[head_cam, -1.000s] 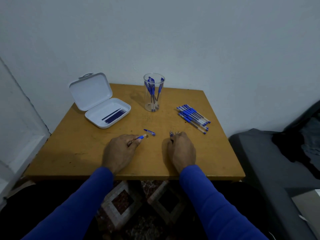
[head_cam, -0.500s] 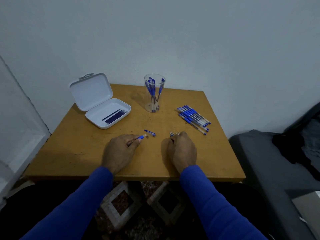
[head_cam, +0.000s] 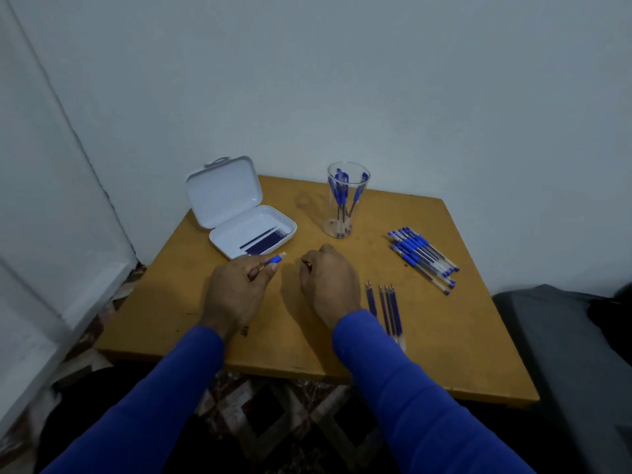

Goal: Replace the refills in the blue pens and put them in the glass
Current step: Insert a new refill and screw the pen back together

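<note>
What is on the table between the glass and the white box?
Nothing: in the head view, only bare table lies between the glass and the white box.

Bare table [head_cam: 444, 354] lies open between the left hand [head_cam: 236, 292] and right hand [head_cam: 330, 285], while the glass [head_cam: 347, 200] stands beyond the right hand, the open case [head_cam: 239, 213] beyond the left, and loose refills [head_cam: 384, 306] just right.

Domestic room, evidently a home. A small ochre wooden table [head_cam: 444, 336] stands in a corner against plain white painted walls [head_cam: 410, 97]; patterned tiled floor [head_cam: 273, 422] below; grey upholstered seat [head_cam: 564, 354] alongside.
</note>
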Tool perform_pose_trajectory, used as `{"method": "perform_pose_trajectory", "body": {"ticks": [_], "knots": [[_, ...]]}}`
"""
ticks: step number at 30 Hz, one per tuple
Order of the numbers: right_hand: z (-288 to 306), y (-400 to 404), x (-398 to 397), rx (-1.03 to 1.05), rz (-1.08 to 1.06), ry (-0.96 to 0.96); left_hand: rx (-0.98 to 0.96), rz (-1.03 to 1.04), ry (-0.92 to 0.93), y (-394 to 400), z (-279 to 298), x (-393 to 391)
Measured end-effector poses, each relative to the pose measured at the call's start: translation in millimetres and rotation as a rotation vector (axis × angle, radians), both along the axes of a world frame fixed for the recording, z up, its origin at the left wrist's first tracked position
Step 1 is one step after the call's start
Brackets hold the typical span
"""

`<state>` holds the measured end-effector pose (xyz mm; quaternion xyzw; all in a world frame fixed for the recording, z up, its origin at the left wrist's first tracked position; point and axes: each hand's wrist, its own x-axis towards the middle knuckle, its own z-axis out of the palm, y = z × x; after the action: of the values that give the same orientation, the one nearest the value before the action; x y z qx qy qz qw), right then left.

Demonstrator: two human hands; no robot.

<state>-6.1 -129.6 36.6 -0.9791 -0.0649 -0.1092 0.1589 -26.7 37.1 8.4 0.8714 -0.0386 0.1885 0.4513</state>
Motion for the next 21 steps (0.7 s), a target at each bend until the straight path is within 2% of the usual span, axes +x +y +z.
{"method": "perform_pose_trajectory", "body": {"ticks": [4,9,14,21], "knots": [[6.4,35.8,27.5,-0.006,0.127,-0.031,-0.006,0.046,-0.084,34.7,-4.1,8.2],[11.1,73.7,59.6,-0.106,0.235,0.022,0.068,0.139,-0.169,67.0,-9.0,17.0],[14.7,97.9,86.2,-0.238,0.332,0.100,0.247,0.203,-0.083,90.3,-12.0,28.8],[9.6,108.2,112.1,-0.423,0.430,0.169,0.209,0.222,-0.002,111.1,-20.0,35.5]]}}
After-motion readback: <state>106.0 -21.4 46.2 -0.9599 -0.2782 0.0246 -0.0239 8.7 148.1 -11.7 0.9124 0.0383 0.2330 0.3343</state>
